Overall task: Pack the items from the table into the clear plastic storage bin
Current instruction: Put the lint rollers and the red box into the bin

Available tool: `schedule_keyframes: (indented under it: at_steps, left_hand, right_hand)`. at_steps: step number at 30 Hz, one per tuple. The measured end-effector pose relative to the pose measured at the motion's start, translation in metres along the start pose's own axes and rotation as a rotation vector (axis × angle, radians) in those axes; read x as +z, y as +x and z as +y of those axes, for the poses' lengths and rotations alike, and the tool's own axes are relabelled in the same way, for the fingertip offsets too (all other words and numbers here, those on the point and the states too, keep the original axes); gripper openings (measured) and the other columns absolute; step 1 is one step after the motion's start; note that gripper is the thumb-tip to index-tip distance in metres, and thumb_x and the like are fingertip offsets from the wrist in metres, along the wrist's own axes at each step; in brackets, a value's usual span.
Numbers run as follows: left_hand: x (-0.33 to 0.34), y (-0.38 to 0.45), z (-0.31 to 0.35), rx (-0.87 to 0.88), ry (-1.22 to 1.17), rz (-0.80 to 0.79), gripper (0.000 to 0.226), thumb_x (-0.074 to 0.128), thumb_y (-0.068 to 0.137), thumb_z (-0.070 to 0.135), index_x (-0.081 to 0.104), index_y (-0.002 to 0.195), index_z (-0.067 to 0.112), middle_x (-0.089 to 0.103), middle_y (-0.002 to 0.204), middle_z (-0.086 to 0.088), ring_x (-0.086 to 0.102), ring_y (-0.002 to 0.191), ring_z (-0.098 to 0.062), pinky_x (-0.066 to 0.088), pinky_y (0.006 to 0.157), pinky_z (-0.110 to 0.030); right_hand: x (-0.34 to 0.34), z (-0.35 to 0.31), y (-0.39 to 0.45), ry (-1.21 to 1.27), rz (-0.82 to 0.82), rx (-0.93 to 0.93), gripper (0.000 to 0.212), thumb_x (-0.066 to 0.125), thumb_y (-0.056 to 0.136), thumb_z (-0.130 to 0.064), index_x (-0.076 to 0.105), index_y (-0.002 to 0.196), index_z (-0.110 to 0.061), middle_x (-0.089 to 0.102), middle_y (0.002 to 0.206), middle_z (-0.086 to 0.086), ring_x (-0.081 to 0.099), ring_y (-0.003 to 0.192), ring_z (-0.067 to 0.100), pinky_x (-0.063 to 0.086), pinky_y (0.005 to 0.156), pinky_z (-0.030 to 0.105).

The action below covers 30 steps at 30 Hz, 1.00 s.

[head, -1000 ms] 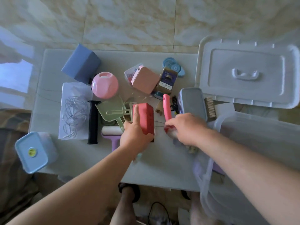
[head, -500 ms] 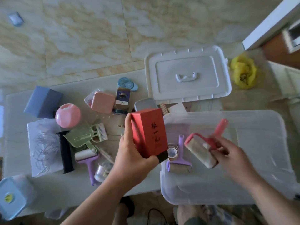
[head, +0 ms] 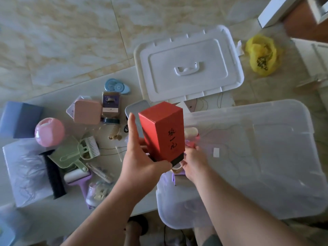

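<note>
The clear bin stood beside the surface edge, most of its floor open. The left hand gripped a tall red box, black-lettered and dark-based, upright above the bin's near rim. The right hand reached inside the bin behind the box; whether its fingers gripped anything could not be told.

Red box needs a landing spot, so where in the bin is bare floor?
The clear bin is bare across its right and far side. Its near-left corner is crowded with lint rollers beside the red box.
</note>
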<state>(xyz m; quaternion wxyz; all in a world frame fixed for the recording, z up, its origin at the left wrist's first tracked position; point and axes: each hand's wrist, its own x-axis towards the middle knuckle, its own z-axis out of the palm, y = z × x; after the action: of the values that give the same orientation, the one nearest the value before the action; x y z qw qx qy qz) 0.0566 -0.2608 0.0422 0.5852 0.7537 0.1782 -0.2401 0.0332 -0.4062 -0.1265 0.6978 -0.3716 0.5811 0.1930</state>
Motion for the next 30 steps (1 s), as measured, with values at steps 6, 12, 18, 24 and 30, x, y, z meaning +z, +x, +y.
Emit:
schedule_keyframes:
  at_steps: [6,12,18,24,30]
  left_hand:
    - [0.005,0.005,0.001,0.028,0.005,0.013,0.089,0.083,0.057,0.006,0.052,0.131,0.044,0.069,0.089,0.005,0.07,0.084,-0.028,0.062,0.07,-0.034]
    - [0.025,-0.005,0.009,0.017,-0.082,-0.041,0.08,0.082,0.061,0.004,0.054,0.125,0.044,0.07,0.087,0.007,0.073,0.081,-0.022,0.061,0.065,-0.031]
    - [0.064,-0.019,0.008,-0.112,-0.18,-0.253,0.09,0.072,0.083,-0.01,0.04,0.139,0.052,0.075,0.092,0.011,0.076,0.088,-0.017,0.061,0.071,-0.033]
    - [0.118,-0.019,-0.015,-0.37,-0.337,-0.369,0.088,0.055,0.099,-0.003,0.023,0.15,0.061,0.075,0.121,-0.006,0.072,0.112,-0.027,0.055,0.102,-0.051]
    - [0.138,0.005,-0.043,-0.078,0.739,-0.664,0.065,0.05,0.102,0.03,0.024,0.161,0.043,0.052,0.149,0.0,0.054,0.132,-0.024,0.043,0.11,-0.034]
  right_hand:
    - [0.002,-0.005,-0.007,-0.478,-0.078,0.044,0.018,0.051,0.1,-0.017,0.067,0.094,-0.02,0.064,0.075,0.003,0.054,0.047,0.011,0.041,0.048,0.024]
    - [-0.045,-0.04,-0.041,-0.641,-0.207,-0.133,0.023,0.058,0.099,-0.022,0.067,0.117,-0.01,0.069,0.071,0.006,0.056,0.059,0.017,0.044,0.053,0.025]
    - [-0.101,-0.085,-0.108,-0.216,-0.447,-0.095,0.048,0.054,0.1,-0.052,0.057,0.142,-0.031,0.07,0.132,0.01,0.067,0.12,0.032,0.046,0.103,0.056]
    - [-0.128,-0.085,-0.129,-0.55,-0.242,-0.375,0.052,0.074,0.092,-0.033,0.054,0.137,-0.052,0.067,0.131,-0.017,0.071,0.112,0.008,0.059,0.095,0.041]
    - [-0.156,-0.08,-0.067,-0.388,-0.097,-0.159,0.044,0.069,0.099,-0.013,0.056,0.137,-0.034,0.076,0.115,0.007,0.075,0.104,0.03,0.056,0.088,0.05]
